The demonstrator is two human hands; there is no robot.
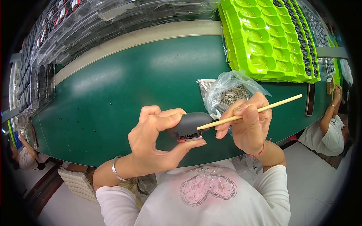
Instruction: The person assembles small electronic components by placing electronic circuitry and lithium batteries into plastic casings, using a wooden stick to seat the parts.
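Note:
Between the thumb and fingers of my left hand (158, 137) is a dark grey rounded plastic casing (190, 122), held above the table's near edge. An opening in its lower side shows small inner parts with some red. My right hand (250, 124) pinches a thin wooden stick (279, 103), its left end touching or very close to the casing by that opening. Just beyond my right hand sits a clear plastic bag (217, 96) full of thin metal pins (235, 94).
Bright green moulded trays (260, 41), partly filled with dark pieces, are stacked at the far right. Clear plastic trays (83, 34) pile up at far left. A dark flat phone-like object (310, 98) lies right. Other people sit at both sides, one a white-sleeved person (324, 135).

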